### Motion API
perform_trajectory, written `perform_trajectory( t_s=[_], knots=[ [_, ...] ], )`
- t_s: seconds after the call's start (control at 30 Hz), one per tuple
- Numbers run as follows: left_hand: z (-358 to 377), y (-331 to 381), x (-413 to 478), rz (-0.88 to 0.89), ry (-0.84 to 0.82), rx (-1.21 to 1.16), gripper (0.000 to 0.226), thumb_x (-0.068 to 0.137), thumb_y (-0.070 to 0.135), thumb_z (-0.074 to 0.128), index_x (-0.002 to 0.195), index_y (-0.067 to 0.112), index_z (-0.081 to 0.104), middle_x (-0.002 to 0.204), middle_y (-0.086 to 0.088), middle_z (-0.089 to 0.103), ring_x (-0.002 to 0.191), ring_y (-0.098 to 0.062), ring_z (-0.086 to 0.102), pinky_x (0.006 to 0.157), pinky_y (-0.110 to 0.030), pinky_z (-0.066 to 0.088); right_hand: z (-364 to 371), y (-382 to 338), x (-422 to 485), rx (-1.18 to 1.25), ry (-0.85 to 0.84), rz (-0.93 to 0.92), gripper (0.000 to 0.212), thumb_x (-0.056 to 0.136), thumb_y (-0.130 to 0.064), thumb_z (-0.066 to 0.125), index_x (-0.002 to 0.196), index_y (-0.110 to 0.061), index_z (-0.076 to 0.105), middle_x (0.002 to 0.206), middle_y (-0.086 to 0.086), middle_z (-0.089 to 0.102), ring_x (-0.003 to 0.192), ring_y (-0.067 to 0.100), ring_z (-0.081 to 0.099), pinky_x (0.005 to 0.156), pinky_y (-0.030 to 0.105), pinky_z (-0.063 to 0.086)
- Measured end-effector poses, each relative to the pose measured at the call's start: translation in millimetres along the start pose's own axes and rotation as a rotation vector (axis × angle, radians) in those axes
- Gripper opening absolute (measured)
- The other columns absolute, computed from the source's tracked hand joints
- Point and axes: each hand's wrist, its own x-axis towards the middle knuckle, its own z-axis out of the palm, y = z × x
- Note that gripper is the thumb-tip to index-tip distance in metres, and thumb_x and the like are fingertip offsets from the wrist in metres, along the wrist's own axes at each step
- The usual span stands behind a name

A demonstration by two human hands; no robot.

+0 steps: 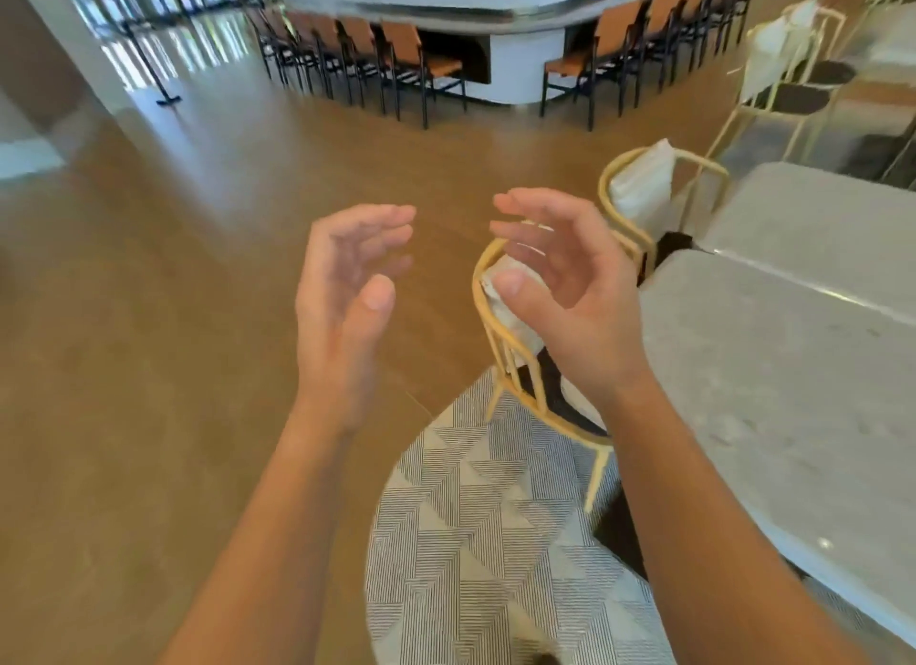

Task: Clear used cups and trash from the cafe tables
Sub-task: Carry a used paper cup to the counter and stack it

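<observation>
Two bare hands are raised in front of the nearest yellow bentwood chair with a white cushion. The left hand is left of the chair, over brown polished floor. The right hand is in front of the chair's top rail, hiding part of it. Each grip is wide open, palms facing each other, fingers loosely spread, holding nothing.

Two grey stone-look worktops stand right of the chair: the near one just beside it, the far one beyond. The right forearm crosses the chair's seat and the near worktop's edge.

A second yellow chair with a white cushion sits just behind the first, at the far worktop. At least two more yellow chairs stand well beyond, blurred. One grey line-patterned rug lies under the nearest chair. Far behind it, brown-backed, black-framed chairs, too crowded to count, ring one white curved counter.
</observation>
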Motion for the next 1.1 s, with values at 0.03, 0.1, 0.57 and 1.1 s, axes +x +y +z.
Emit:
perform_trajectory(
  t_s=[0.03, 0.1, 0.57, 1.1],
  knots=[
    [-5.8, -7.1, 14.9, 0.011, 0.02, 0.012, 0.065, 0.09, 0.072, 0.06, 0.127, 0.019, 0.054, 0.135, -0.013, 0.058, 0.125, -0.033, 0.057, 0.1, -0.045, 0.048, 4.3, 8.8, 17.1, -0.001, -0.023, -0.004, 0.051, 0.087, -0.032, 0.076, 0.13, -0.013, 0.056, 0.137, 0.011, 0.063, 0.123, 0.024, 0.066, 0.108, 0.051, 0.051],
    [-16.2, -26.6, 38.3, 0.021, 0.044, 0.031, 0.065, 0.089, 0.074, 0.06, 0.126, 0.02, 0.054, 0.135, -0.013, 0.058, 0.124, -0.033, 0.057, 0.099, -0.045, 0.048, 12.8, 28.8, 45.6, -0.008, -0.059, -0.007, 0.052, 0.087, -0.031, 0.076, 0.131, -0.012, 0.056, 0.137, 0.011, 0.063, 0.123, 0.023, 0.066, 0.108, 0.049, 0.052],
    [-147.6, -223.4, 234.6, 0.056, 0.114, -0.018, 0.066, 0.089, 0.076, 0.059, 0.127, 0.022, 0.055, 0.137, -0.016, 0.057, 0.125, -0.036, 0.057, 0.101, -0.05, 0.049, 127.7, 209.4, 251.1, -0.114, -0.143, -0.036, 0.05, 0.089, -0.031, 0.074, 0.132, -0.012, 0.056, 0.138, 0.012, 0.062, 0.123, 0.026, 0.066, 0.107, 0.054, 0.052],
    [-236.6, -414.1, 511.4, 0.058, -0.067, -0.147, 0.071, 0.09, 0.074, 0.058, 0.13, 0.017, 0.05, 0.14, -0.018, 0.055, 0.122, -0.036, 0.058, 0.099, -0.051, 0.051, 214.8, 381.5, 492.8, -0.178, 0.012, -0.039, 0.061, 0.09, -0.043, 0.075, 0.133, -0.005, 0.054, 0.139, 0.015, 0.061, 0.121, 0.027, 0.067, 0.106, 0.049, 0.053]
  ],
)
